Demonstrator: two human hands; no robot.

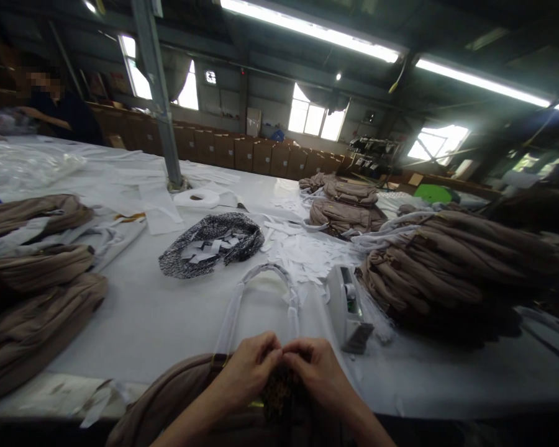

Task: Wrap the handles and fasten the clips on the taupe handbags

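Observation:
A taupe fabric bag [168,397] lies at the table's near edge, right below my hands. Its handle [231,316], wrapped in white material, arches away from me across the tabletop. My left hand [255,366] and my right hand [315,367] meet above the bag, thumbs and fingertips pinched close together. Whatever sits between the fingertips is too small or hidden to make out. Just under them hangs a dark brown, fuzzy-looking tuft [277,394], partly covered by my hands.
A grey tape dispenser [347,310] stands right of the handle. Beyond lie a black-and-white speckled ring-shaped bundle [186,248] with paper scraps, and scattered white slips [307,251]. Bags are piled at right [428,267] and left [41,323]. A person [69,115] stands far left, near a metal post [161,105].

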